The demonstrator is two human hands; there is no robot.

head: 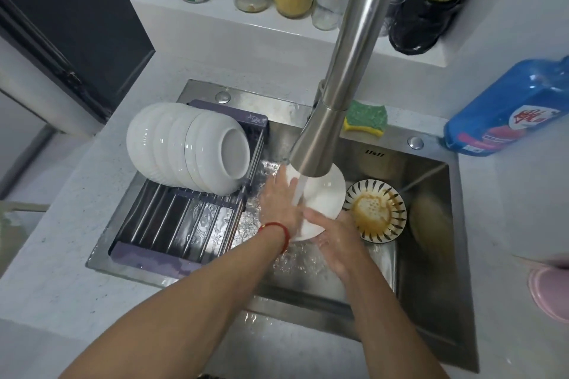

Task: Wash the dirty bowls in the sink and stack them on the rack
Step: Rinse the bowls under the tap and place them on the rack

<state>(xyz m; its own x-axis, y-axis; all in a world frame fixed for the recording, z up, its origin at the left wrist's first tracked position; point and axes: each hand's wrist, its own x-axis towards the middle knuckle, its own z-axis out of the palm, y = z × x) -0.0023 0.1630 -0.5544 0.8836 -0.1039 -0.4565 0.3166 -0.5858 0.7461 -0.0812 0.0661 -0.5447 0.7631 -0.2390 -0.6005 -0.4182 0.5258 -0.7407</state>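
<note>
White ceramic bowl (320, 194), tilted under the steel faucet's (326, 120) stream so water sheets off, is gripped beneath by right hand (335, 240) fingers while left hand (278, 200) fingers rub flat across it.

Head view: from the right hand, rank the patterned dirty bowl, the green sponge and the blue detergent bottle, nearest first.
Measured from the right hand, which grips the white bowl under the tap:
1. Patterned dirty bowl, just right of the hand in the sink.
2. Green sponge, on the sink's back rim beyond the faucet.
3. Blue detergent bottle, on the counter at far right.
</note>
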